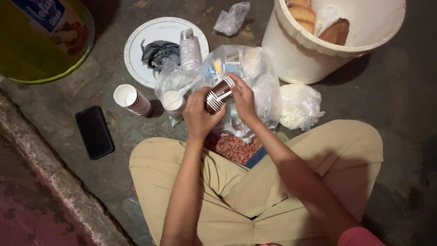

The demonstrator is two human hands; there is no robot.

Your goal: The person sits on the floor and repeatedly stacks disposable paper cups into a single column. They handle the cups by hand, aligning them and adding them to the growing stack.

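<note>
Both my hands hold a short stack of brown-and-white striped paper cups (pixel 217 94) above my lap. My left hand (pixel 199 115) wraps around the stack's lower end. My right hand (pixel 242 98) pinches its upper end with the fingertips. Directly behind the cups sits a crumpled clear plastic bag (pixel 248 68) with small items inside. Another stack of the same cups (pixel 133 99) lies on its side to the left, and a single cup (pixel 173 102) rests in plastic wrap beside it.
A white plate (pixel 157 32) carries a dark cloth (pixel 157 52) and a wrapped sleeve of cups (pixel 189 49). A white bucket (pixel 296 52) holds bread. A black phone (pixel 94 131) lies on the ground left, beside a yellow-green tin (pixel 32 54) and a bag of white stuff (pixel 299 105).
</note>
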